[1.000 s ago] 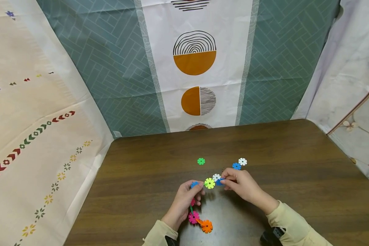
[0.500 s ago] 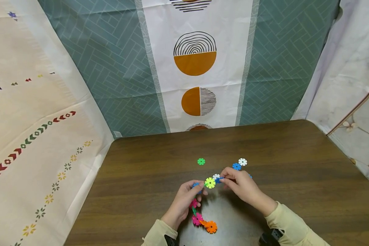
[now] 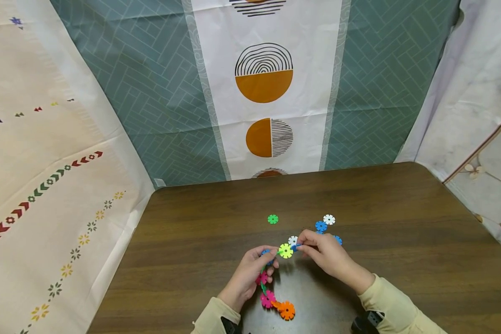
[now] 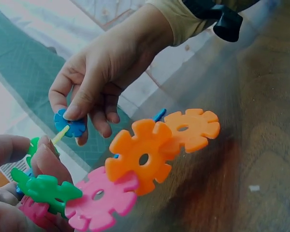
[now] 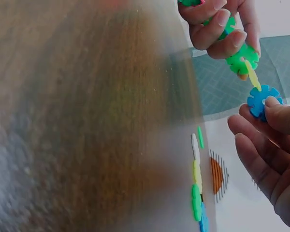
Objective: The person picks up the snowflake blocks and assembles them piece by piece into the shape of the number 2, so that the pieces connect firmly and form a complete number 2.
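A chain of slotted plastic snowflake discs hangs from my left hand (image 3: 250,273), whose thumb and fingers pinch it at a green disc (image 5: 241,59). Below the hand dangle pink discs (image 3: 268,299) and orange discs (image 4: 142,157). From the pinched end a yellow disc (image 3: 285,251) sticks out to the right. My right hand (image 3: 327,254) pinches a blue disc (image 4: 70,124) between thumb and fingertips. The blue disc's edge meets the yellow disc's rim, the two standing crosswise. Part of the chain is hidden behind the left fingers.
On the brown table (image 3: 200,222), a loose green disc (image 3: 273,219) lies beyond the hands. A white disc (image 3: 329,219) and a blue disc (image 3: 321,226) lie behind the right hand, which partly covers more discs. Patterned cloths (image 3: 150,116) hang around the table.
The chain's dangling pink and orange end has swung slightly right. My right hand has shifted a little left with the blue disc, which stays against the yellow one.
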Demonstrator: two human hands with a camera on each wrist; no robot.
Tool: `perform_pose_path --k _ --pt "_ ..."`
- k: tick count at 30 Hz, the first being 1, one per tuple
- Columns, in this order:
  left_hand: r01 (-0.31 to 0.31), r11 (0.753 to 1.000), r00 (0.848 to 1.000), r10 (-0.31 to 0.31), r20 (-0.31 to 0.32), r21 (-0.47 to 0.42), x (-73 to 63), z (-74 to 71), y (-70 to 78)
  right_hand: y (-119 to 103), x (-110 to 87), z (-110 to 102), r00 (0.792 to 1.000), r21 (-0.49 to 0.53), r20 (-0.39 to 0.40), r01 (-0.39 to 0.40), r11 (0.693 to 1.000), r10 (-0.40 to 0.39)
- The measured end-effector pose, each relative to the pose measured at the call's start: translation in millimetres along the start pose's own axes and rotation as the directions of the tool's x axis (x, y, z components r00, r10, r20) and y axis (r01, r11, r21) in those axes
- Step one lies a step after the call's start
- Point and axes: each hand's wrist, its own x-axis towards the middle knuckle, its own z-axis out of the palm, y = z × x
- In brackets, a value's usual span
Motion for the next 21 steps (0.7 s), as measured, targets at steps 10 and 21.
perform_pose_path --k 10,21 --pt "-0.002 1.000 1.000 0.002 -0.006 0.007 1.6 5.1 1.4 1.5 0.8 7.7 0.999 -0.039 -0.036 0.029 0.999 -0.031" --pt "-0.017 1.000 0.995 0.019 -0.098 0.025 1.3 -1.7 4.1 11.3 15.2 -7.7 0.997 -0.152 0.075 -0.019 0.988 0.031"
